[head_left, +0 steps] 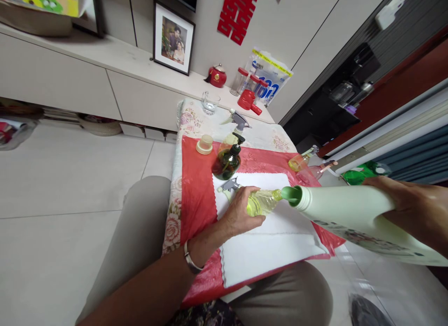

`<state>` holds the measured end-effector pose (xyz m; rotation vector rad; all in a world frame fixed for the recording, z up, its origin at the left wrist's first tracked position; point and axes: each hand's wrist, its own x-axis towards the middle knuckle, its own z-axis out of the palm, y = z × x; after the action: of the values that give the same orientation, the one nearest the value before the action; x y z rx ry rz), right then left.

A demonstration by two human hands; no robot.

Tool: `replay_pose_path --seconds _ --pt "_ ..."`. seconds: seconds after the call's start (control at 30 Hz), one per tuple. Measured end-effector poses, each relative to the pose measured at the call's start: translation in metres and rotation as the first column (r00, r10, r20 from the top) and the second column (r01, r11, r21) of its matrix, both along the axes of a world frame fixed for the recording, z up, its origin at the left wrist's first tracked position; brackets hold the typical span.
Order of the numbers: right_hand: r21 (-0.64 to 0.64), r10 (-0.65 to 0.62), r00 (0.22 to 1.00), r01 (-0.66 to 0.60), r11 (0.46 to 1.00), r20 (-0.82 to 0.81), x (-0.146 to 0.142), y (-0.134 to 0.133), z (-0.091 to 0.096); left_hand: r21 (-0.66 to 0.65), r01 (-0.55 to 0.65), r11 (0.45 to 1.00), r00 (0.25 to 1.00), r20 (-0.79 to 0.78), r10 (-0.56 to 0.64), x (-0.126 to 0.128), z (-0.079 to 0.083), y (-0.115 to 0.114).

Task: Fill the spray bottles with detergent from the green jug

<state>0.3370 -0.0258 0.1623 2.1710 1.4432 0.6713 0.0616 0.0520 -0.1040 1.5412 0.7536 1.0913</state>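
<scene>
My left hand point(241, 211) is wrapped round a small clear bottle point(262, 202) of yellow liquid, held over a white cloth point(266, 242). My right hand point(413, 209) grips a large pale green jug point(353, 214), tipped on its side. The jug's green spout point(292, 195) meets the small bottle's open neck. A grey spray head point(229, 185) lies on the cloth just beyond my left hand.
A red mat point(196, 186) covers the small floral-clothed table point(191, 118). On it stand a dark green pump bottle point(228, 161), a spray bottle point(235, 130), a cream cap point(205, 144), a glass point(210, 102) and two more small spray bottles point(304, 160). My knees flank the table.
</scene>
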Motion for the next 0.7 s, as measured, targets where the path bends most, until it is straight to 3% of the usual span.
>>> replay_pose_path --seconds 0.7 --pt "-0.073 0.051 0.999 -0.050 0.996 0.020 -0.012 -0.003 0.002 -0.025 0.009 1.000 1.000 -0.010 -0.009 -0.002 0.004 0.000"
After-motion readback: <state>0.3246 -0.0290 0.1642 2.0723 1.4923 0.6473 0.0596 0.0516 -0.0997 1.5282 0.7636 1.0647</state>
